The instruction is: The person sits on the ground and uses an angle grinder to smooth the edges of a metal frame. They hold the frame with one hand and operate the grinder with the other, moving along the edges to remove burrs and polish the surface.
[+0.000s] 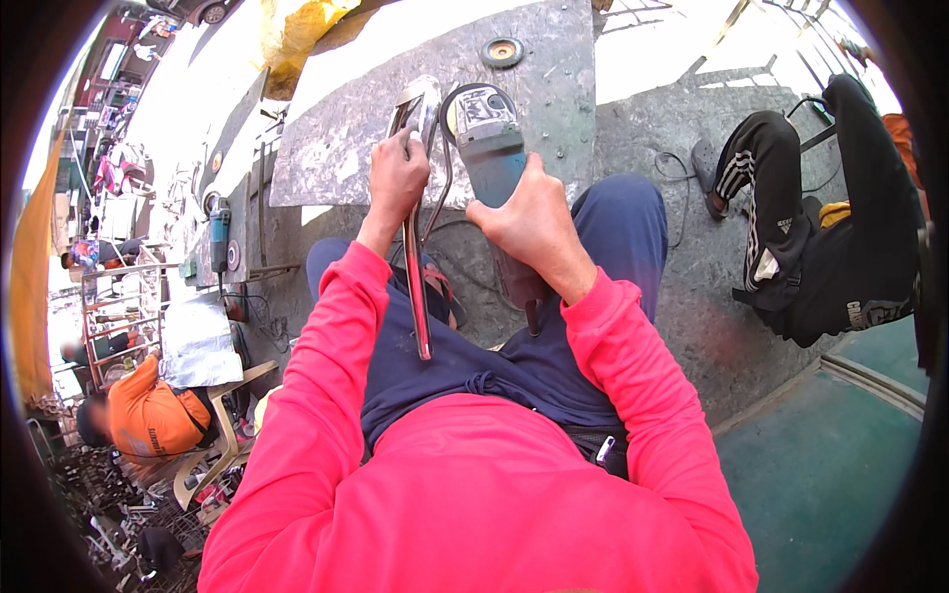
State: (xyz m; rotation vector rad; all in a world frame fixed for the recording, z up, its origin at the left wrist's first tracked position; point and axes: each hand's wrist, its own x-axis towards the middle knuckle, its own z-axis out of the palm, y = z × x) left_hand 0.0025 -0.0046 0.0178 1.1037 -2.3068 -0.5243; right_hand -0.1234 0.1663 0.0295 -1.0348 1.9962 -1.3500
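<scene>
My left hand (398, 180) is closed around a shiny bent metal tube piece (416, 296), which has a wide curved end beyond my fingers and a long leg reaching back over my lap. In my right hand (534, 225) is a teal and dark angle grinder (494, 158), gripped round its body with the thumb across it. The grinder's round head and disc edge lie close beside the tube's curved end; I cannot tell whether they touch. Below the grinder, its cord end hangs over my thigh.
A worn metal-topped bench (346, 119) stands ahead, with a round disc (502, 52) on it. Another grinder (219, 235) lies at left. A person in orange (153, 415) sits lower left; a person in black (791, 227) sits right. Loose cables (682, 183) cross the floor.
</scene>
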